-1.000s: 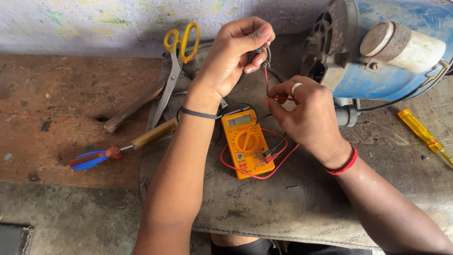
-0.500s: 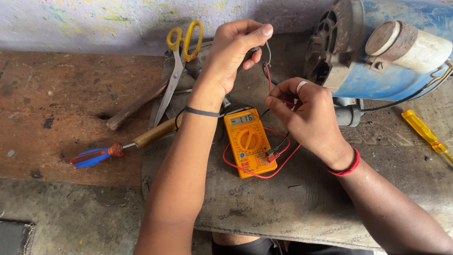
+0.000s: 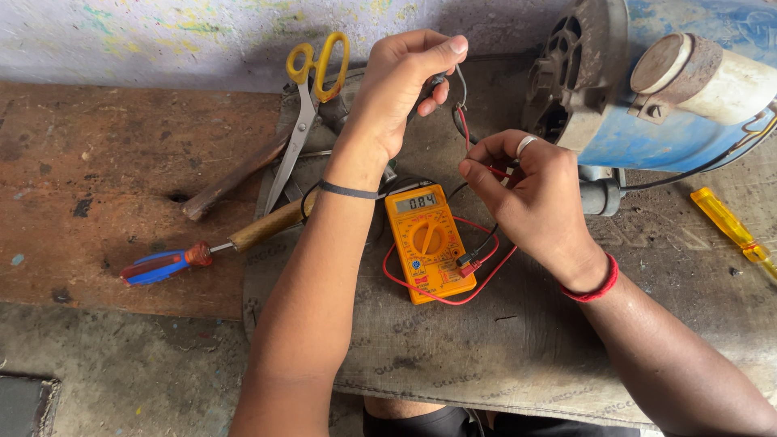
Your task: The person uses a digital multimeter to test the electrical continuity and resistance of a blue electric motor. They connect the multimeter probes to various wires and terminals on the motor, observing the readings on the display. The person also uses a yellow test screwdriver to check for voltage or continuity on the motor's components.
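The left hand point(image 3: 396, 89) is raised and clenched around a dark probe point(image 3: 435, 82), pinching it between thumb and fingers so its tip meets a thin wire point(image 3: 461, 93). Just right of it and lower, the right hand point(image 3: 530, 194) is closed on a red lead point(image 3: 465, 133) and presses its end toward the same bundle of wires. Below the left wrist and beside the right palm, the orange meter point(image 3: 426, 243) lies flat on the mat point(image 3: 518, 356), its screen lit, its red and black leads looping out past its right edge toward the right hand.

Right of the right hand, almost touching its knuckles, stands the blue motor point(image 3: 672, 89) with its open end housing. Left of the left hand lie yellow-handled scissors point(image 3: 312, 89), a wooden-handled tool point(image 3: 259, 226) and a red-and-blue screwdriver point(image 3: 162, 265) on the worktop point(image 3: 97, 162). A yellow screwdriver point(image 3: 728, 226) lies well off to the right.

Both contacts look held by finger pressure alone, so a small tremor could let a tip slide off the thin wire and spoil the reading. Bare fingertips sit close to the metal; touching it might skew the reading, or sting if the motor carries any charge. The slack red lead loops under the right wrist, and a pull of that arm could drag the meter or tug a plug out of its socket.
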